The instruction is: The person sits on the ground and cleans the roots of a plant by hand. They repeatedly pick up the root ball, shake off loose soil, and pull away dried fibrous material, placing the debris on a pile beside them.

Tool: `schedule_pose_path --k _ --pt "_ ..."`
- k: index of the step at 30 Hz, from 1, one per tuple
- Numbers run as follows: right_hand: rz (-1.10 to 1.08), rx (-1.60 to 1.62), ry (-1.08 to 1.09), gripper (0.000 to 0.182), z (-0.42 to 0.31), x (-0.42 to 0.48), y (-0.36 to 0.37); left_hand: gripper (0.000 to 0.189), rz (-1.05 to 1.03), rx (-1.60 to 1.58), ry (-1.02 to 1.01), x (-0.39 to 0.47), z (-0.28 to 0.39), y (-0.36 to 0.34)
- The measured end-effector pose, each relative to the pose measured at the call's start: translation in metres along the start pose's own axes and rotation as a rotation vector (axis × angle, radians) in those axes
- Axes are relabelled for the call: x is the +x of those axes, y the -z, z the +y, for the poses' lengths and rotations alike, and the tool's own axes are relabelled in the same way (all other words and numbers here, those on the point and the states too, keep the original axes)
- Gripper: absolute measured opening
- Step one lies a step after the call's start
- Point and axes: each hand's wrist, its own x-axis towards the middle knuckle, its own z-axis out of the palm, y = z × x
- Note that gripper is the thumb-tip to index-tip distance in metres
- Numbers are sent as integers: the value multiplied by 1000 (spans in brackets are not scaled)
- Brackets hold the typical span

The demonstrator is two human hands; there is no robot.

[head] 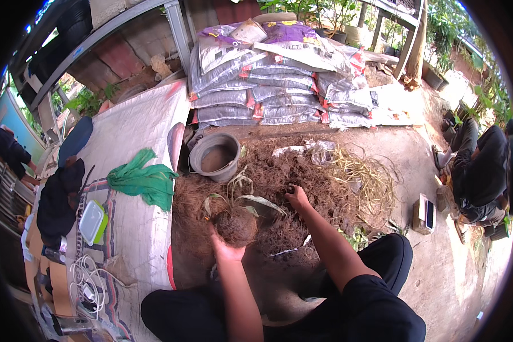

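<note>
A round ball of brown fibre (236, 227) rests in my left hand (227, 248), palm beneath it. Out of its top grows a plant with long, drooping pale-green leaves (263, 202), some of them curled. To the right, my right hand (298, 199) is over the heap of brown coconut-like fibre (278, 171), its fingers curled around a small dark thing (290, 189) that I cannot identify. Behind the ball stands a round grey plastic bucket (216, 171), with a brown layer visible inside.
Stacked filled sacks (260, 94) stand behind the heap. Dry yellowish strands (367, 179) lie at its right. On the left, a white sheet (141, 239) bears a green mesh cloth (143, 179), a lidded container (92, 222) and white cable (87, 282). A box with a phone (424, 216) and a seated person (479, 171) are rightward.
</note>
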Motion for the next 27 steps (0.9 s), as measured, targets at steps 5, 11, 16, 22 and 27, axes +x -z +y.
schedule_pose_path --k 5,11,16,22,27 --pt "57 -429 5 52 14 -11 6 64 8 35 30 -3 0 -13" --pt "41 -1077 578 36 -3 -46 -14 68 34 59 -8 0 4 1" --pt "-332 -998 532 42 1 -52 -38 69 77 49 4 5 3 8" --pt "-280 -1087 400 42 14 -22 -46 66 73 45 20 11 0 12" --pt "-252 -981 245 33 32 -8 -45 66 131 76 38 8 -5 -1"
